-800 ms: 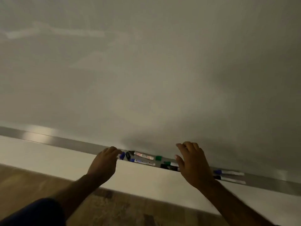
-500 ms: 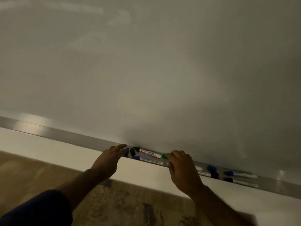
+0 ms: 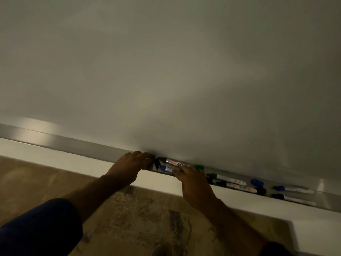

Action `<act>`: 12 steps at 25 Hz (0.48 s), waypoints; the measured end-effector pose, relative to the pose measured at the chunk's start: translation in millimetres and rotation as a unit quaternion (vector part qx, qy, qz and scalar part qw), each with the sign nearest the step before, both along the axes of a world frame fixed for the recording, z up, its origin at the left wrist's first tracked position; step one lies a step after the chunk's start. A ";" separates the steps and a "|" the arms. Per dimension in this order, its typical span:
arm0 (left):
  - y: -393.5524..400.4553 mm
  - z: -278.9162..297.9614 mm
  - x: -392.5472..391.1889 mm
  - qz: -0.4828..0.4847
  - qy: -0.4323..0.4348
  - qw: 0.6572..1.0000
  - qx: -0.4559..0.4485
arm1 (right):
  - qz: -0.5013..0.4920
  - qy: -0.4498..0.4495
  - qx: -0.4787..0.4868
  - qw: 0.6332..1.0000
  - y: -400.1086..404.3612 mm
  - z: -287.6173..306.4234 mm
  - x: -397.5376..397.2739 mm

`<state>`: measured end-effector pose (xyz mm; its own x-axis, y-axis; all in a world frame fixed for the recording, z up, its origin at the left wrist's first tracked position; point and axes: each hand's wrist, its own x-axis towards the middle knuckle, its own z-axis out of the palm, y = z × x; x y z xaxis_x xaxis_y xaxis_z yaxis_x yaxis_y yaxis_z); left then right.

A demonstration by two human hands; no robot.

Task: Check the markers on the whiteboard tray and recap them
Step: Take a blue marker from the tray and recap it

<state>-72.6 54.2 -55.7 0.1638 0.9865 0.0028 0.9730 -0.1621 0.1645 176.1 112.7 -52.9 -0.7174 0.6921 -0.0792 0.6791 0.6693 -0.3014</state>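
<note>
The metal whiteboard tray [image 3: 73,143] holds several markers. My left hand [image 3: 129,166] reaches over the tray's front edge, and its fingertips cover something dark beside a loose black cap [image 3: 156,162]. Whether it grips anything is hidden. My right hand [image 3: 192,181] pinches the right end of a blue-tipped marker [image 3: 166,168]. A black-tipped marker with a red label [image 3: 175,162] lies just behind it. To the right lie a green cap [image 3: 199,166], a green marker [image 3: 225,176], a black marker [image 3: 241,186], a loose blue cap [image 3: 257,182] and two more markers [image 3: 293,189].
The whiteboard [image 3: 166,71] fills the upper view, blank and dim. A white ledge [image 3: 55,157] runs below the tray. Below that is a brown patterned floor [image 3: 138,218]. A shoe tip [image 3: 158,250] shows at the bottom.
Both hands have closed in on the left group of markers. My right hand slid left off the green and black markers, which now show, onto the blue marker's end. My left fingertips now cover the blue cap.
</note>
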 end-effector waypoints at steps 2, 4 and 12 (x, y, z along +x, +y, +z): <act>-0.1 -0.4 -1.2 -0.020 0.003 1.000 0.003 | -0.013 -0.001 0.010 1.000 1.5 -1.9 -5.3; 2.0 1.4 -4.3 -0.029 0.007 1.000 -0.002 | -0.025 0.001 0.027 0.999 2.8 -3.3 -6.9; 9.0 4.9 -11.8 -0.007 0.026 0.999 -0.022 | -0.051 0.013 0.017 0.998 6.8 -0.9 -1.3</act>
<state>-84.4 63.2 -50.7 0.1755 0.9833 -0.0485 0.9781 -0.1685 0.1219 174.8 119.5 -53.8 -0.6438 0.7643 -0.0367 0.7372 0.6066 -0.2976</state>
